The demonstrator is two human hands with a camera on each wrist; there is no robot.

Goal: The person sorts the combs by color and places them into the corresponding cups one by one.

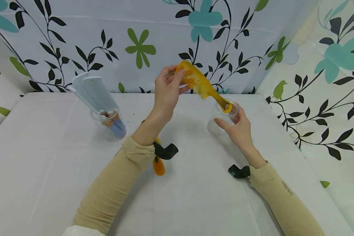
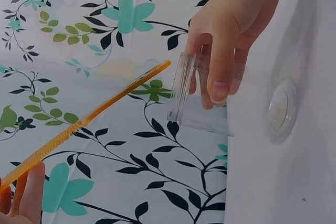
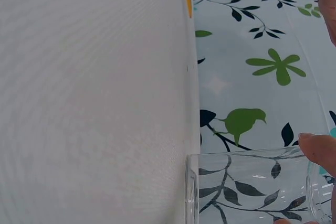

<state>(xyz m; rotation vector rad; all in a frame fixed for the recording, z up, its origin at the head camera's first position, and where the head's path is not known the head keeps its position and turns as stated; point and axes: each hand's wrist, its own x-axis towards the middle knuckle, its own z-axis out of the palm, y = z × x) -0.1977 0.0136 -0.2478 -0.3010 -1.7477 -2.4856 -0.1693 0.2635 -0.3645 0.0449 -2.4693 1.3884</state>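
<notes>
My left hand [image 1: 167,90] pinches a yellow comb [image 1: 198,80] by its toothed end, raised above the table. The comb slants down to the right, its handle end over the mouth of a clear jar [image 1: 213,126]. In the left wrist view the handle tip of the comb [image 2: 113,100] points at the jar's rim. My right hand [image 1: 241,129] grips the jar around its upper part, thumb on the near side. The right wrist view has the see-through jar [image 3: 247,187] at the bottom, with fingertips at its rim end.
Another clear jar [image 1: 113,132] stands at the left, holding light blue combs [image 1: 98,93] and some blue and brown handles. An orange, carrot-like object [image 1: 159,166] lies on the white table [image 1: 194,196], partly hidden by the left forearm. Patterned cloth [image 1: 153,19] hangs behind.
</notes>
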